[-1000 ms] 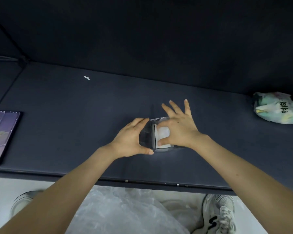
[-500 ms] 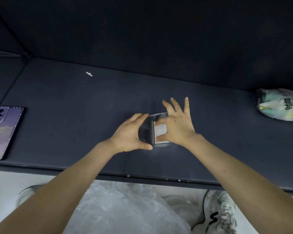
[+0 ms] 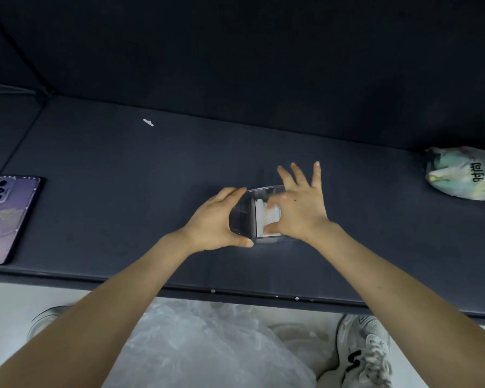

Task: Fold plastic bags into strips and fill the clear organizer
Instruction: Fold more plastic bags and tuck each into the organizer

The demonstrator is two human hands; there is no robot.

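the clear organizer (image 3: 242,214) stands on the dark surface (image 3: 123,191), about midway along it and nearer the front edge than the back. inside it, against the right-hand side, sits a folded bag (image 3: 265,217), a pale whitish strip that fills the part of the box nearest the right hand; the left part of the box looks dark and, as far as can be told, holds nothing.

the left hand (image 3: 216,219) grips the organizer's left side, fingers curled over the far wall and thumb on the near one. the right hand (image 3: 300,208) pinches the folded bag between thumb and forefinger, with the other three fingers spread wide and straight above the rim.

against half a second and a second ago, very little has moved: both hands keep the same hold and the box sits in the same spot. the forefinger is now blurred and the strip seems a touch lower, so the strip is probably being pressed home, not yet let go. that would make one strip stowed and room left for more.

further out, a phone (image 3: 9,217) lies at the left front corner, a small white scrap (image 3: 148,122) towards the back edge, and a crumpled printed bag (image 3: 462,172) at the right edge, unfolded. below the front edge lies a heap of loose plastic (image 3: 202,345), beside a shoe (image 3: 367,351).
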